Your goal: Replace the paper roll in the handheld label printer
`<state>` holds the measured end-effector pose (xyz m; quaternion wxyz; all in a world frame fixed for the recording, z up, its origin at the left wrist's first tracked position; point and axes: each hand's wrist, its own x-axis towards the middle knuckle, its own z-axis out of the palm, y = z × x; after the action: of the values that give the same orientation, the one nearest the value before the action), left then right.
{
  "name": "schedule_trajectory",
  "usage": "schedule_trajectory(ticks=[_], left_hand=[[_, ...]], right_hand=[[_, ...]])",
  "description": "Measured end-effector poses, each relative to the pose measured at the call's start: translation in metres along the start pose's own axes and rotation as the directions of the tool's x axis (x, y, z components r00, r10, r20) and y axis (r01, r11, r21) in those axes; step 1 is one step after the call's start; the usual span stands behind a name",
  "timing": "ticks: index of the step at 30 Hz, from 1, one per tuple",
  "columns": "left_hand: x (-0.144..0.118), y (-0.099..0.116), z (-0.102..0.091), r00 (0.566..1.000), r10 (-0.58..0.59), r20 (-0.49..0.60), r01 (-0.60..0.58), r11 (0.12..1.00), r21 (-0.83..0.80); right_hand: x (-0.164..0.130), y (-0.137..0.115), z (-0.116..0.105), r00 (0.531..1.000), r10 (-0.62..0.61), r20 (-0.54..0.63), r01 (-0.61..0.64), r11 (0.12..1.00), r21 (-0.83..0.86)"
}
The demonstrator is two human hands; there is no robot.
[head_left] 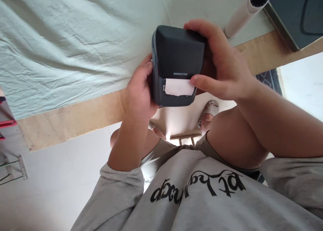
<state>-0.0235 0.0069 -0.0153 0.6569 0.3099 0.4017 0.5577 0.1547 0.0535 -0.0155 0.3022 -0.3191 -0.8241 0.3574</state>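
Observation:
A black label printer [180,52] marked NIIMBOT is held up in front of me, over the table's near edge. White label paper [178,86] sticks out of the slot on its front, with a torn-looking lower edge. My left hand [141,86] is closed around the printer's left side, its fingers partly hidden behind it. On the other side, my right hand [219,59] grips the printer, fingers at the upper right corner and thumb at the right end of the paper. Some right-hand fingers are hidden behind the printer.
A wrinkled pale green cloth [75,49] covers the table, whose bare wooden edge [75,123] shows in front. At the upper right stand a white cylinder [241,17] with a dark top and a dark flat device [295,15]. Red-edged shelving [7,124] is at the far left.

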Motion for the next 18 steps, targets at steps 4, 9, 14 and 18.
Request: schedule_trajectory(ticks=[4, 9, 14, 18], left_hand=[[0.0, 0.0, 0.002, 1.0, 0.011, 0.012, -0.01, 0.996, -0.091], [-0.001, -0.002, 0.003, 0.996, 0.014, 0.088, -0.003, 0.992, -0.124], [0.002, -0.007, -0.006, 0.991, 0.024, 0.131, -0.018, 0.999, -0.047], [-0.002, -0.001, -0.003, 0.992, -0.004, 0.126, 0.0, 0.999, 0.033]], right_hand=[[0.001, 0.002, -0.002, 1.0, -0.031, -0.003, 0.031, 0.999, 0.032], [-0.002, -0.015, -0.004, 0.939, -0.063, -0.338, 0.028, 0.994, -0.107], [0.001, -0.035, 0.0, 0.834, 0.031, -0.551, -0.016, 0.999, 0.031], [0.007, -0.029, 0.002, 0.795, -0.057, -0.604, 0.09, 0.996, 0.025]])
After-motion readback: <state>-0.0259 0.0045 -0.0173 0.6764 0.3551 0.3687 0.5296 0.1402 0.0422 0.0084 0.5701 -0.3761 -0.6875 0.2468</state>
